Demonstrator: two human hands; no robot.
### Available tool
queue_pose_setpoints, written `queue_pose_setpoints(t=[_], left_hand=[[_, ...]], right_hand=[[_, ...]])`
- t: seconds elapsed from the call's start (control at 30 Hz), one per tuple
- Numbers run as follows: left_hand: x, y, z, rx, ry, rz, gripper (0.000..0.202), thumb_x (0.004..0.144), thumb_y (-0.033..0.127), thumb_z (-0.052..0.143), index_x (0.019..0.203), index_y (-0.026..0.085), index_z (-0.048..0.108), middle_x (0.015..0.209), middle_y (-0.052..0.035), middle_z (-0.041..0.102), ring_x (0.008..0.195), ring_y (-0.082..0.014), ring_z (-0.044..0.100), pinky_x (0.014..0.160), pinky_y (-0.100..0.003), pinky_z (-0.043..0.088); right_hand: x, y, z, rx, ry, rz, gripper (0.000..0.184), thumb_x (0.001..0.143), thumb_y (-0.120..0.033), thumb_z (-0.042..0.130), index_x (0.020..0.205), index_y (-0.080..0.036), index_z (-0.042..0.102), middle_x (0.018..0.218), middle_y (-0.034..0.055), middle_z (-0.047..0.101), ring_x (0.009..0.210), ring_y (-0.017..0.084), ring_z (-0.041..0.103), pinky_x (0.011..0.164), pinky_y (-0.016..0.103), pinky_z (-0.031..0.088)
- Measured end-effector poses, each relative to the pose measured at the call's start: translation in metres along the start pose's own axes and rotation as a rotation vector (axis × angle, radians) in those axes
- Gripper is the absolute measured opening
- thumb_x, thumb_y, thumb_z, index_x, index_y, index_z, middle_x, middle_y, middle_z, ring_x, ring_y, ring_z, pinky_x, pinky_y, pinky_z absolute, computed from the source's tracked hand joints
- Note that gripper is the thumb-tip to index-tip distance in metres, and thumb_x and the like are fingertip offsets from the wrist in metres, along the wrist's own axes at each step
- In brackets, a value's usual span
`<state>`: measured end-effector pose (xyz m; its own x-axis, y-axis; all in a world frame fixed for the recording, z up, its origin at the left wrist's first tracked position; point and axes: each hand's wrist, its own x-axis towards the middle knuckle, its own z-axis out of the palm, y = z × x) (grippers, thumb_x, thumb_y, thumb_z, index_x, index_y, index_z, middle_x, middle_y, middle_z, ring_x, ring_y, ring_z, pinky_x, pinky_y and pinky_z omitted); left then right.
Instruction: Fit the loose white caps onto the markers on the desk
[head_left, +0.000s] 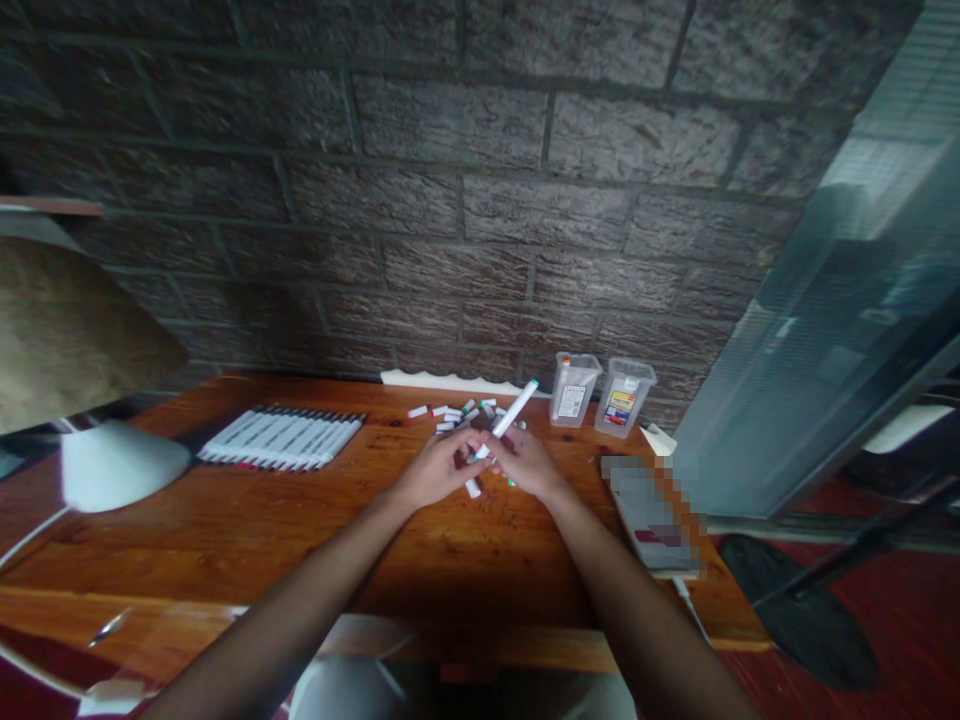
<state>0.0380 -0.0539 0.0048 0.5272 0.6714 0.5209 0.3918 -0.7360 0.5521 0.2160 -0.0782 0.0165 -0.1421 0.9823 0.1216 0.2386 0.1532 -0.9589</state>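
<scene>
A white marker [516, 408] with a teal tip at its upper end slants up to the right between my hands. My right hand [529, 465] is closed around its lower part. My left hand [439, 470] has its fingers curled in at the marker's bottom end, pinching there; the exact contact is partly hidden. Just beyond my hands, a loose group of short white caps with coloured ends [450, 413] lies on the wooden table [300, 530]. One white cap [472, 488] rests below my fingers, and a small green-ended piece [511, 483] shows beside my right hand.
A row of white markers [277, 440] lies side by side at the left, near a lamp [120, 465]. Two clear plastic containers [574, 395] stand at the back right. A flat, partly blurred device [649, 520] with a cable lies along the right edge. Behind is a brick wall.
</scene>
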Motion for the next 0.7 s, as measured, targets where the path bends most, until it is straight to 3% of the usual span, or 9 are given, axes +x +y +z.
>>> queue_pose_setpoints(t=[0.17, 0.4, 0.7], left_hand=[[0.0013, 0.0007, -0.0007, 0.004, 0.003, -0.020, 0.021, 0.084, 0.027, 0.064, 0.102, 0.017, 0.065, 0.076, 0.0013, 0.064, 0.066, -0.0092, 0.055, 0.061, -0.017, 0.042], [0.0024, 0.0045, -0.0020, 0.004, 0.019, -0.036, 0.025, 0.086, 0.034, 0.064, 0.103, 0.016, 0.065, 0.076, 0.0007, 0.064, 0.067, -0.0094, 0.056, 0.060, -0.017, 0.042], [0.0015, 0.0044, -0.0022, -0.001, -0.003, -0.022, 0.023, 0.087, 0.032, 0.062, 0.103, 0.016, 0.065, 0.079, 0.0006, 0.065, 0.067, -0.0090, 0.056, 0.062, -0.017, 0.042]], right_hand=[[0.0012, -0.0001, -0.0010, -0.008, -0.011, -0.001, 0.036, 0.086, -0.050, 0.054, 0.094, -0.016, 0.063, 0.076, 0.0020, 0.063, 0.056, 0.010, 0.058, 0.051, 0.021, 0.043], [0.0026, 0.0018, -0.0009, -0.012, -0.009, 0.004, 0.034, 0.088, -0.047, 0.053, 0.096, -0.015, 0.062, 0.072, 0.0008, 0.061, 0.054, 0.010, 0.057, 0.050, 0.020, 0.043], [0.0022, 0.0021, -0.0006, -0.012, -0.001, 0.002, 0.030, 0.089, -0.044, 0.052, 0.094, -0.015, 0.060, 0.070, 0.0004, 0.059, 0.054, 0.010, 0.056, 0.049, 0.020, 0.042]])
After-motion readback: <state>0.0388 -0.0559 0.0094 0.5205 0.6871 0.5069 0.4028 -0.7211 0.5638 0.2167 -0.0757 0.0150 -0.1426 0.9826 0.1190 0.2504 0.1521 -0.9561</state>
